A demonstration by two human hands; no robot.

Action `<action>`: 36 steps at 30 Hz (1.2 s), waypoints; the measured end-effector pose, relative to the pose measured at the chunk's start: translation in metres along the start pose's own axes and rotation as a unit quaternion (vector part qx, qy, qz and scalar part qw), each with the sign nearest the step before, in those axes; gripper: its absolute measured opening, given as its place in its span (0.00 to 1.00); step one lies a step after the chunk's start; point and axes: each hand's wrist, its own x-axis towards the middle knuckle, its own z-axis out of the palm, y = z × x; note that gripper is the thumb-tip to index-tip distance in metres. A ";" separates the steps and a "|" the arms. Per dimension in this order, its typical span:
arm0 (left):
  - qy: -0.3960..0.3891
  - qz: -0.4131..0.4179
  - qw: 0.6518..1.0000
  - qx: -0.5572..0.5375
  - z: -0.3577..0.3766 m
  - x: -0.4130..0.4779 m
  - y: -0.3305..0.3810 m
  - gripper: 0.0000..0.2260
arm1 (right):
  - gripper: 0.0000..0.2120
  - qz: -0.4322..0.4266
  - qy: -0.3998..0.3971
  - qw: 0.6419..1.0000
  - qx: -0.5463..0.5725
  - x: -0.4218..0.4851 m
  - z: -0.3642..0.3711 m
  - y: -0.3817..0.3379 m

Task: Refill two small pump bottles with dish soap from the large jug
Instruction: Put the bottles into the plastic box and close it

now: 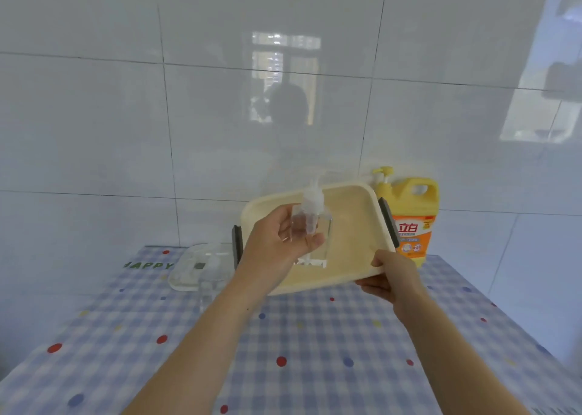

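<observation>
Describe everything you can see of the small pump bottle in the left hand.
The small pump bottle is clear and plastic-looking, with a squarish body and a whitish pump head fitted on top. It looks empty; no coloured soap shows inside. It stands about upright and is slightly blurred. The left hand grips it from the left side, fingers curled round the body below the pump. It is in front of the tilted cream tray; whether its base rests on the tray I cannot tell.

Table [315, 336], blue-checked top with coloured dots: clear lidded box [201, 266] at far edge, left of centre; yellow soap jug [412, 219] at far edge, towards right corner
</observation>
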 end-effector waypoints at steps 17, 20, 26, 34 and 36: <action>-0.215 -0.096 0.891 0.388 0.089 0.030 -0.058 0.21 | 0.12 -0.009 0.051 0.994 -0.094 -0.009 -0.073 -0.003; -0.212 -0.096 0.887 0.398 0.096 0.033 -0.068 0.21 | 0.12 0.008 0.055 0.993 -0.101 -0.004 -0.076 -0.002; -0.207 -0.079 0.876 0.428 0.099 0.035 -0.080 0.20 | 0.07 0.026 0.074 0.993 -0.088 -0.003 -0.076 0.005; -0.190 -0.050 0.846 0.495 0.082 0.042 -0.089 0.18 | 0.09 -0.031 0.110 0.990 -0.084 -0.006 -0.054 0.025; -0.189 -0.059 0.841 0.503 0.078 0.043 -0.089 0.18 | 0.09 -0.036 0.115 0.989 -0.085 -0.006 -0.048 0.026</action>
